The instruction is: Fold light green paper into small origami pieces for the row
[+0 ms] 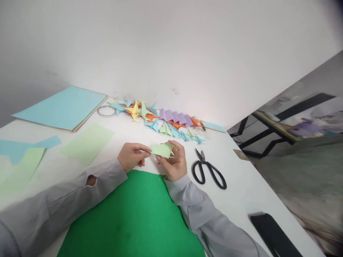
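Between my two hands is a small piece of folded light green paper (162,150), held up over the far edge of a green mat (131,217). My left hand (132,156) pinches its left end between thumb and fingers. On the other side, my right hand (175,162) grips the right end, with the fingers behind it and the thumb in front. Pointed tips stick out at the paper's right side. Black-handled scissors (208,167) lie to the right of my right hand, their blades slightly apart and pointing away from me.
Folded paper pieces in several colours, a purple pleated strip (175,117) among them, line the wall. At left lie a stack of coloured sheets (61,109), a wire ring (106,111), a green sheet (89,142) and blue offcuts (18,148). A black phone-like object (273,233) is at front right.
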Demonstrator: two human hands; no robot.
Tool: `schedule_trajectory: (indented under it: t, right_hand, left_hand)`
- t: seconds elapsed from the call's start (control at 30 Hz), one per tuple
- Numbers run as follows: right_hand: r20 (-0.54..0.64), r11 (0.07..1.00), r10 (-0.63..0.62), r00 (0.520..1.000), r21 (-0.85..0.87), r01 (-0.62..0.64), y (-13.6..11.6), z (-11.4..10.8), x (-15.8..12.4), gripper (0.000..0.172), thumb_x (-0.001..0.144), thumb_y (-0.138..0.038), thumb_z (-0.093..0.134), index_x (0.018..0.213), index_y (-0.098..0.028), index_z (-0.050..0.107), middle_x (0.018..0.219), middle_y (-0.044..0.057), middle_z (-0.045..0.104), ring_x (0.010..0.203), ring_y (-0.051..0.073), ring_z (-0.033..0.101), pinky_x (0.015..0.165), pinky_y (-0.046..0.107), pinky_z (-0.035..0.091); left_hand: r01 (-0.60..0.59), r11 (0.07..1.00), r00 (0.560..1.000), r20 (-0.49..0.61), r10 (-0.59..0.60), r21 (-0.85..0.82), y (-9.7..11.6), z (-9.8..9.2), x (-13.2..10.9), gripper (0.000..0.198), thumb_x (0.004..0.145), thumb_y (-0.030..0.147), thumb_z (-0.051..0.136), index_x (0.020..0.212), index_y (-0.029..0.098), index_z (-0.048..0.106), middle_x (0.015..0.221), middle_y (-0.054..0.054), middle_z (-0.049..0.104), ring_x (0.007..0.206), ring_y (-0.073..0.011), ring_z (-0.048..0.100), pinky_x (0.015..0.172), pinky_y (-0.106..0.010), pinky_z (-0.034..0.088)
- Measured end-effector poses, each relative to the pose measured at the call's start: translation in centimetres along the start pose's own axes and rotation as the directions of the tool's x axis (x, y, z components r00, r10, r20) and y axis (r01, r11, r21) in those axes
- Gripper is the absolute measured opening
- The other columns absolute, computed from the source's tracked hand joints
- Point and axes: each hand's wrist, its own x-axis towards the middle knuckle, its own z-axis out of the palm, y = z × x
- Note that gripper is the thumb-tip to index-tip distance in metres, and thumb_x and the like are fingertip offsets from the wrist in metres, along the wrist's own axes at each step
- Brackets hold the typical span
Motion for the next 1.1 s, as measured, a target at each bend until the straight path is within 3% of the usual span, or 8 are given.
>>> schedule_trajectory:
  t: [0.1, 0.2, 0.37, 0.53, 0.77, 0.93, 1.1]
  right_hand:
    - [0.089, 0.978, -0.138, 0.986, -0.143, 0.150, 0.1, -0.2, -0.2, 0.041, 0.068, -0.017, 0.065, 0.105, -0.031, 0.054, 0.100, 0.003, 0.049, 0.083, 0.015, 0.055, 0.052, 0.022, 0.050]
    - [0.164, 0.954, -0.177, 0.971, -0.214, 0.210, 0.2, -0.3, -0.1, 0.023, 0.068, -0.017, 0.065, 0.090, -0.026, 0.066, 0.085, 0.003, 0.052, 0.071, 0.013, 0.057, 0.050, 0.022, 0.049]
    - [0.042, 0.993, 0.003, 0.999, -0.115, 0.002, 0.4, -0.3, 0.6, 0.008, 0.060, -0.021, 0.072, 0.067, -0.020, 0.070, 0.063, 0.001, 0.060, 0.055, 0.012, 0.055, 0.049, 0.024, 0.046]
    - [0.182, 0.981, 0.191, 0.965, 0.007, -0.195, 0.1, -0.3, 0.7, 0.007, 0.061, -0.024, 0.071, 0.066, -0.018, 0.072, 0.057, 0.002, 0.067, 0.048, 0.012, 0.056, 0.047, 0.024, 0.045]
    - [0.076, 0.972, 0.235, 0.969, -0.032, -0.234, -0.5, -0.2, 0.5, 0.010, 0.057, -0.024, 0.073, 0.066, -0.019, 0.073, 0.050, 0.001, 0.065, 0.042, 0.010, 0.052, 0.042, 0.021, 0.041]
    - [0.023, 0.960, 0.279, 0.960, -0.010, -0.278, -0.5, -0.2, 0.5, 0.009, 0.058, -0.026, 0.072, 0.063, -0.018, 0.072, 0.044, 0.000, 0.062, 0.042, 0.012, 0.055, 0.044, 0.022, 0.043]
    - [-0.073, 0.955, 0.295, 0.953, -0.005, -0.296, 0.2, -0.4, 0.6, 0.016, 0.057, -0.030, 0.073, 0.053, -0.015, 0.068, 0.044, 0.002, 0.062, 0.041, 0.012, 0.055, 0.042, 0.023, 0.043]
  left_hand:
    - [0.009, 1.000, 1.000, -0.002, -0.009, -0.003, 0.0, -0.1, 0.1, 0.016, 0.059, 0.018, 0.065, 0.071, 0.008, 0.067, 0.032, 0.003, 0.051, 0.030, -0.0072, 0.043, 0.034, -0.019, 0.037]
    - [0.011, 1.000, 1.000, 0.021, -0.011, 0.010, -0.1, -0.3, 0.1, 0.014, 0.058, 0.019, 0.067, 0.068, 0.009, 0.067, 0.033, 0.003, 0.051, 0.031, -0.0071, 0.044, 0.035, -0.019, 0.037]
    - [0.035, 0.998, 0.994, 0.105, -0.040, 0.047, 0.0, -0.7, 0.2, 0.016, 0.058, 0.023, 0.070, 0.066, 0.010, 0.067, 0.034, 0.003, 0.051, 0.031, -0.0075, 0.044, 0.035, -0.020, 0.038]
    - [0.058, 0.995, 0.981, 0.182, -0.071, 0.077, 0.1, -0.7, 0.2, 0.017, 0.058, 0.024, 0.071, 0.064, 0.010, 0.067, 0.034, 0.002, 0.052, 0.032, -0.0081, 0.046, 0.035, -0.019, 0.039]
    - [0.050, 0.998, 0.981, 0.187, -0.057, 0.042, -0.2, -0.3, 0.2, 0.023, 0.060, 0.029, 0.070, 0.071, 0.009, 0.066, 0.039, 0.000, 0.057, 0.036, -0.0104, 0.053, 0.037, -0.020, 0.043]
    - [0.047, 0.999, 0.989, 0.141, -0.049, 0.019, -0.1, 0.0, 0.2, 0.024, 0.056, 0.029, 0.073, 0.065, 0.010, 0.064, 0.045, -0.003, 0.061, 0.042, -0.0146, 0.058, 0.039, -0.024, 0.047]
    - [0.109, 0.994, 0.985, 0.132, -0.106, -0.012, 0.9, 0.8, 0.1, 0.024, 0.056, 0.029, 0.074, 0.064, 0.009, 0.063, 0.054, -0.007, 0.066, 0.056, -0.0183, 0.064, 0.049, -0.027, 0.053]
